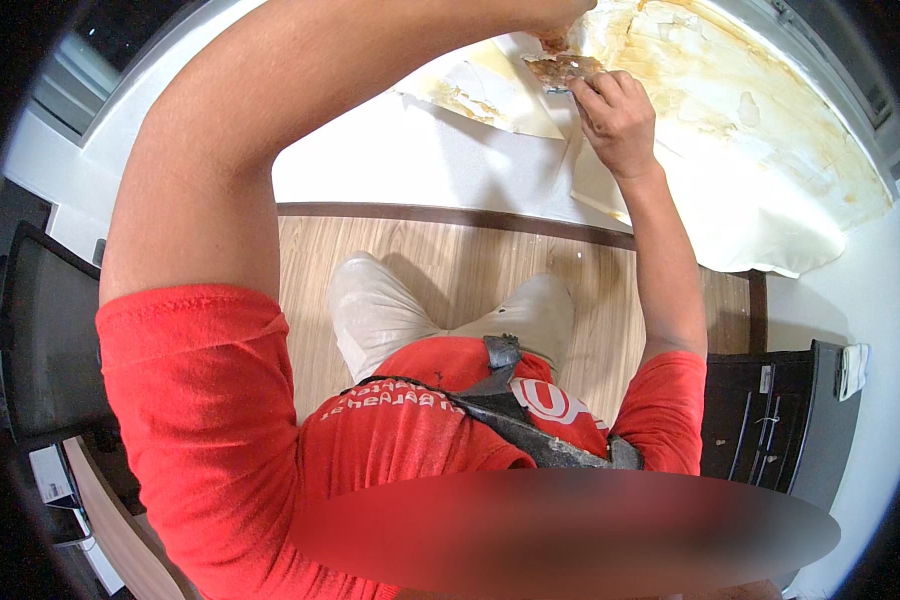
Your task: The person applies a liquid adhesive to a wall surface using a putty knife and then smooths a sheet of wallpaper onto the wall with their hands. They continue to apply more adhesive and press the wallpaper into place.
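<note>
My right hand [620,118] is raised to the wall at the upper right, its thumb and fingers pinching a flat scraper [562,72] smeared with brown residue. Just above, at the top edge of the head view, is my left hand [567,16]. Its fingers look curled in, and a brownish bit shows below them, too little to name. Behind both hands a cream sheet of wall covering [715,75], stained yellow-brown, has come partly away from the wall. A loose triangular flap [490,95] hangs to the left of the scraper.
The lower part of the sheet curls out [760,235] near the skirting board [450,218]. Wood-look flooring [430,255] lies under my legs. A black cabinet [755,420] stands at the right, a dark-backed panel [50,335] at the left. A window [85,85] is at the upper left.
</note>
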{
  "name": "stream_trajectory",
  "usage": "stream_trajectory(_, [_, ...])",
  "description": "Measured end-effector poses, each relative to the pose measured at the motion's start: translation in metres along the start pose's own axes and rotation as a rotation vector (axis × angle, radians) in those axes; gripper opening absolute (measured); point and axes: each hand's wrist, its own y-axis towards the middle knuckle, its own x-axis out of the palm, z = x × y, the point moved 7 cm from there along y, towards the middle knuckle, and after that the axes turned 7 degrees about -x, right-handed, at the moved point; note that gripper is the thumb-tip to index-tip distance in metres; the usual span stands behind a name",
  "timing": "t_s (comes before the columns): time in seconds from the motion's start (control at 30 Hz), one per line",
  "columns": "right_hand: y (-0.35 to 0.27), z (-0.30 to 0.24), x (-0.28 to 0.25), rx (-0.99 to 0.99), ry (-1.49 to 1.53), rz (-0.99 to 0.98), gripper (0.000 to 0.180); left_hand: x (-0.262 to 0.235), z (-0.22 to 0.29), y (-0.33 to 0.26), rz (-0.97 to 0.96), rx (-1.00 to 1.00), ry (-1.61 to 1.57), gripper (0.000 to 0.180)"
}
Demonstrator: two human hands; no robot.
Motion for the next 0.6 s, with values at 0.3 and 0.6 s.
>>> stream_trajectory(0.3, [0.002, 0.000, 0.001, 0.032, 0.011, -0.033, 0.024, 0.003, 0.002, 0.005, 0.000, -0.010, -0.004, 0.063])
stream_trajectory(0.6, [0.004, -0.005, -0.001, 0.024, -0.006, -0.033, 0.023, -0.001, 0.003, -0.001, -0.012, 0.019, 0.007, 0.053])
